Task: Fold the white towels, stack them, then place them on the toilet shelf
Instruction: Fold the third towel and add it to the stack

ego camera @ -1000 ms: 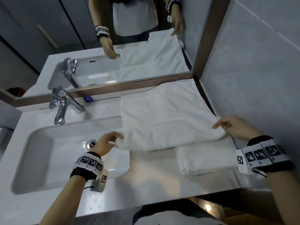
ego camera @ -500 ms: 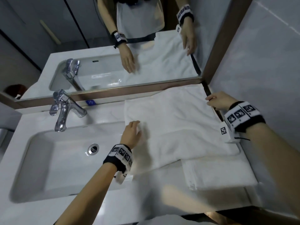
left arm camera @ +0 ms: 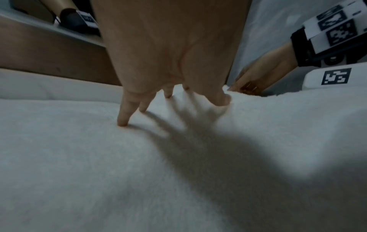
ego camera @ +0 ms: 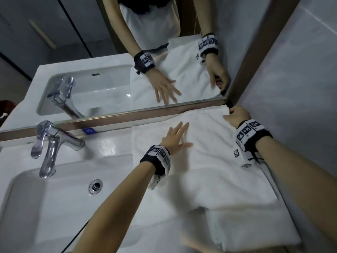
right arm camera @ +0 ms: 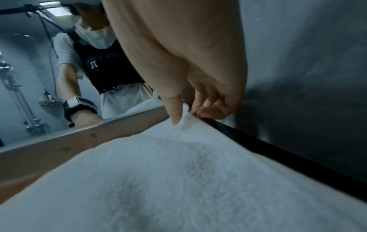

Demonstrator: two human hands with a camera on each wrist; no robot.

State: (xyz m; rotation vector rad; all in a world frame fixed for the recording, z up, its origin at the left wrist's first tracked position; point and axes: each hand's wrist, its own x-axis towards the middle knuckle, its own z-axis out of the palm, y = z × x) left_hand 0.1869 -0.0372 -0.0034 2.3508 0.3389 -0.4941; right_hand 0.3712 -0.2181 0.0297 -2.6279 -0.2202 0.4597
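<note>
right hand (ego camera: 235, 115) pinches towel (ego camera: 209, 161) corner against mirror frame (ego camera: 164, 110)

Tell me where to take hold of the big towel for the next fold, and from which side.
Probably by its two far corners, reaching from the front. The towel lies flat; the right hand already pinches the far right corner by the mirror. The left hand, now flat mid-towel, should take the far left corner.
</note>
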